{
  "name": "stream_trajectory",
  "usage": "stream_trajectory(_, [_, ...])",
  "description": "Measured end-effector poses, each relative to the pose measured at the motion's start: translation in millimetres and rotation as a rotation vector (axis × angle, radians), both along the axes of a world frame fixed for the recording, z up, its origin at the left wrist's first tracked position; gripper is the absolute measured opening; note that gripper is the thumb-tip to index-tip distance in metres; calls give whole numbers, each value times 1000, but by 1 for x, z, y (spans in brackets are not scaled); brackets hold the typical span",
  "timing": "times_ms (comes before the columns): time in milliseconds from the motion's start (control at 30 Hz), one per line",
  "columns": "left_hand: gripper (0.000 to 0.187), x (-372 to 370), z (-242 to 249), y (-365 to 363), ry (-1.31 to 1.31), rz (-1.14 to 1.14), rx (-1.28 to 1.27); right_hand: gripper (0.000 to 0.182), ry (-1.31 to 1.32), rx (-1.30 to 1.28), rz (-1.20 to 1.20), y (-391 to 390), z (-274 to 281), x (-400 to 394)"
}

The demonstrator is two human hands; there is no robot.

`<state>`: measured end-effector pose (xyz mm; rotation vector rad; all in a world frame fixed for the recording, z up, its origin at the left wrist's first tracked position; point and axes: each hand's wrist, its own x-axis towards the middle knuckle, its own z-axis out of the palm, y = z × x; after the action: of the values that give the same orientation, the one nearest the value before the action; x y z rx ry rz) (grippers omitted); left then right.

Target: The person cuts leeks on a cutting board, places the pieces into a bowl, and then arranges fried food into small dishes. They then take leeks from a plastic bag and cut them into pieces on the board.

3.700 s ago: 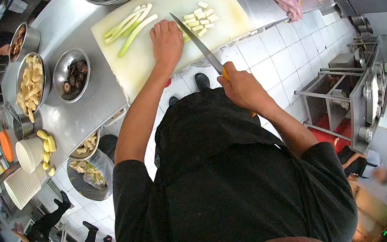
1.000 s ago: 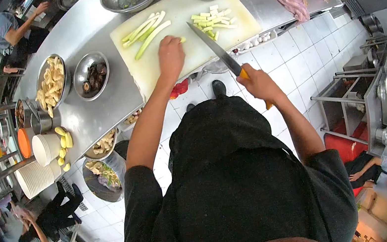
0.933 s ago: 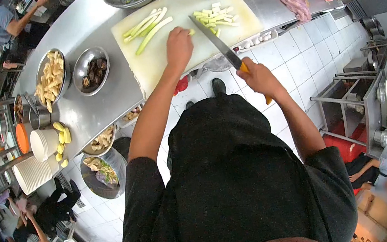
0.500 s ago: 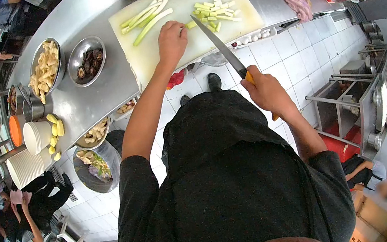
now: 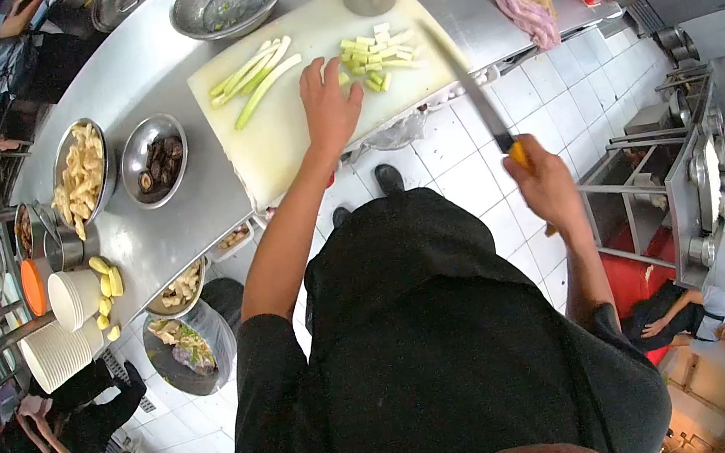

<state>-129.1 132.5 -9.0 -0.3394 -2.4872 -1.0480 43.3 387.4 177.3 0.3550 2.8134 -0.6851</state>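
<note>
My right hand (image 5: 546, 185) is closed round the yellow handle of a long kitchen knife (image 5: 476, 92). The blade points up and away, off the right side of the white cutting board (image 5: 278, 159). Over the board, my left hand (image 5: 332, 107) has its fingers apart, with a bit of green at the thumb and forefinger. Beside it on the right lie cut scallion pieces (image 5: 374, 51), some longer than others. Several whole scallion stalks (image 5: 258, 81) rest to its left. A steel pot (image 5: 374, 2) with more cut pieces stands at the board's far edge.
A perforated steel bowl (image 5: 231, 23) stands behind the board. To the left are a bowl of ginger (image 5: 80, 170), a bowl of dark mushrooms (image 5: 156, 163) and stacked white containers (image 5: 58, 352). A pink cloth (image 5: 528, 19) lies at right. Other people are at the sides.
My right hand has moved the knife right, away from the scallion pieces. My left hand has spread its fingers and come slightly nearer me. The view has shifted, showing more of the far counter.
</note>
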Motion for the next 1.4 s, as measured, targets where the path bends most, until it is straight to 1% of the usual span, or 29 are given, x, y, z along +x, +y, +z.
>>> stream_trajectory(67, [71, 5, 3, 12, -27, 23, -14, 31, 145, 84, -52, 33, -12, -5])
stream_trajectory(100, [78, 7, 4, 19, -43, 33, -23, 31, 127, 146, -84, 45, -16, -17])
stream_trajectory(133, [84, 7, 5, 25, -62, 37, -55, 31, 216, 194, -51, 60, -30, -30])
stream_trajectory(200, [96, 6, 7, 36, -99, 50, -121, 33, 319, 263, -26, 98, -78, -67])
stream_trajectory(233, [102, 3, 10, 41, -137, 53, -151, 34, 309, 303, -15, 109, -96, -90])
stream_trajectory(333, [103, -3, 14, 53, -194, 67, -153, 39, 303, 359, 47, 127, -138, -156])
stream_trajectory(367, [100, -6, 13, 55, -201, 65, -152, 42, 338, 328, 45, 129, -149, -174])
stream_trajectory(467, [97, -11, 7, 60, -160, 94, -175, 44, 291, 334, 68, 127, -158, -223])
stream_trajectory(567, [91, -16, 0, 59, -110, 94, -182, 52, 344, 319, 150, 134, -184, -255])
stream_trajectory(600, [86, -16, -1, 58, -124, 84, -181, 56, 435, 298, 216, 129, -180, -255])
stream_trajectory(667, [78, -16, -2, 56, -149, 70, -172, 66, 624, 251, 348, 103, -147, -243])
stream_trajectory(733, [70, -19, -9, 56, -124, 92, -173, 83, 652, 13, 563, 72, -138, -232])
stream_trajectory(833, [62, -25, -7, 65, -121, 132, -189, 99, 555, -26, 899, 35, -134, -236])
stream_trajectory(933, [57, -35, -2, 76, -136, 202, -186, 113, 523, -15, 973, 12, -151, -262])
stream_trajectory(967, [56, -39, -2, 79, -141, 228, -179, 113, 504, -67, 1003, 4, -158, -270])
stream_trajectory(1067, [50, -46, -8, 81, -150, 270, -92, 107, 478, -69, 1044, -20, -163, -272])
stream_trajectory(1100, [48, -46, -9, 82, -159, 294, -5, 99, 509, -77, 1058, -26, -167, -272])
stream_trajectory(1200, [43, -48, -10, 77, -163, 362, 226, 87, 518, -162, 1055, -47, -181, -271])
stream_trajectory(1267, [39, -54, -11, 74, -137, 397, 348, 78, 542, -324, 997, -64, -190, -272])
stream_trajectory(1300, [37, -55, -9, 74, -144, 418, 465, 75, 551, -404, 964, -71, -187, -272])
stream_trajectory(1400, [33, -61, -6, 74, -139, 444, 821, 68, 452, -649, 821, -87, -180, -271])
